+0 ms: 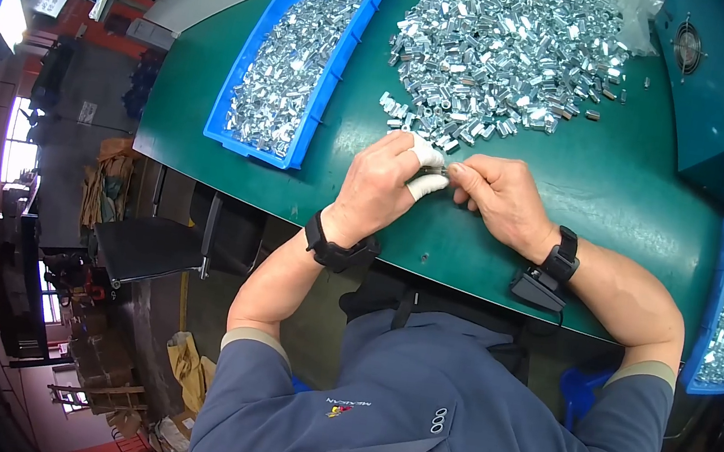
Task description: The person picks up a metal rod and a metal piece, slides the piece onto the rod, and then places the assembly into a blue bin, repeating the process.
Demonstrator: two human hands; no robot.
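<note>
Your left hand (pixel 377 178), in white finger covers (pixel 428 152), and right hand (pixel 503 196) pinch a small metal piece (pixel 443 172) near the frame's centre. Metal parts (pixel 510 54) lie heaped at the top; a filled blue tray (pixel 340 70) sits upper left.

A heap of metal parts (pixel 509 59) is lying on the table (pixel 586 168), just ahead of the left hand (pixel 374 178) and the right hand (pixel 505 198), whose fingertips are meeting with a small piece (pixel 435 172) between them. Left of the heap, one tray (pixel 342 65) is resting on the table, holding more parts. A plastic bag (pixel 638 16) is lying at the heap's far right edge — and right of that, a machine (pixel 708 128) is standing. Nearer the person, a second tray (pixel 702 331) is sitting far right, also holding parts. A chair (pixel 147 249) is standing left of the person.
</note>
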